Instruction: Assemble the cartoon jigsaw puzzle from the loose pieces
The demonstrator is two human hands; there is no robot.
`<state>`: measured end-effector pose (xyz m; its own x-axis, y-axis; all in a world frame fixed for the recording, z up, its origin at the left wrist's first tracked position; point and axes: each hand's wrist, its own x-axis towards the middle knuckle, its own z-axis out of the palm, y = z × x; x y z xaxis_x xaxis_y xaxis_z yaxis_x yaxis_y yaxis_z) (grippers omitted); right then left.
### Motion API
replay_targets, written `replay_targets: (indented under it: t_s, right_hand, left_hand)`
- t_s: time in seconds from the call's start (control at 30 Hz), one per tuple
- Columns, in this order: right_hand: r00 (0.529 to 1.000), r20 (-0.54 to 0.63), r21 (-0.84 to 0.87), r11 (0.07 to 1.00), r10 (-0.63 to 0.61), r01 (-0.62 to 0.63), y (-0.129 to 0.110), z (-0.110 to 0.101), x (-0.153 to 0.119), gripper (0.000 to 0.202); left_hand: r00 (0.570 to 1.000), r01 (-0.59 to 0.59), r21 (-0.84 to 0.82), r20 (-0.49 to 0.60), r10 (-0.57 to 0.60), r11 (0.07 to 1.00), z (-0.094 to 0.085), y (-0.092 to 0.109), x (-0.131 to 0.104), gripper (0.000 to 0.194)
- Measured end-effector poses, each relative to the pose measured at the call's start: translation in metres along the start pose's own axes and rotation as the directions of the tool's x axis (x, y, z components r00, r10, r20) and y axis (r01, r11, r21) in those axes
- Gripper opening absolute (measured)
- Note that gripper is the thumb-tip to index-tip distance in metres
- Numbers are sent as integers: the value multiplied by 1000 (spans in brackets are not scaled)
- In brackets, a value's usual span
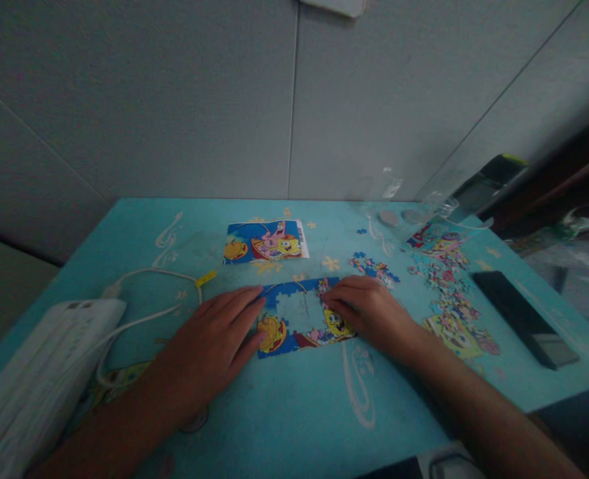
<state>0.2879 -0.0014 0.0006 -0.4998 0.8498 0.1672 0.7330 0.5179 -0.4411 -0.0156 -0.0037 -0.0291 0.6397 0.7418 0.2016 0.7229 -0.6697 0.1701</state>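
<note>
A partly joined jigsaw puzzle (273,336) lies on the table, its frame of blue and yellow cartoon pieces around an unfilled middle. My left hand (221,332) rests flat with fingers stretched out, their tips touching the puzzle's left edge. At the upper right of the puzzle, my right hand (369,307) has its fingertips pinched together on a small jigsaw piece (323,286), partly hidden by the fingers. Behind the puzzle lies a picture card (267,241) with the same cartoon scene. Loose blue jigsaw pieces (371,266) are scattered just beyond my right hand.
More mixed pieces (446,286) form a pile on the right, near a dark phone-like slab (524,319). Clear plastic containers (436,206) stand at the back right. On the left sit a white power strip (59,359) and a looping white cable (149,271). A wall (199,120) borders the table's back.
</note>
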Motion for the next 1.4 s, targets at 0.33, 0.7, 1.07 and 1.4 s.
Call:
replay_targets:
  t_s: [0.33, 0.7, 1.07, 1.4]
  right_hand:
    - [998, -12, -107, 993, 55, -56, -2, 2, -1, 20]
    - [998, 18, -139, 989, 61, -58, -4, 3, 0, 20]
    - [997, -9, 17, 997, 80, -80, 13, -18, -5, 24]
    - [997, 80, -16, 1000, 19, -18, 10, -8, -5, 32]
  left_hand:
    - [1000, 3, -10, -4, -3, 1000, -1, 0, 0, 45]
    - [1000, 1, -14, -14, -1, 1000, -4, 2, 1, 45]
    - [1000, 3, -21, -22, -4, 1000, -1, 1, -1, 43]
    - [999, -33, 34, -28, 34, 999, -2, 4, -1, 43]
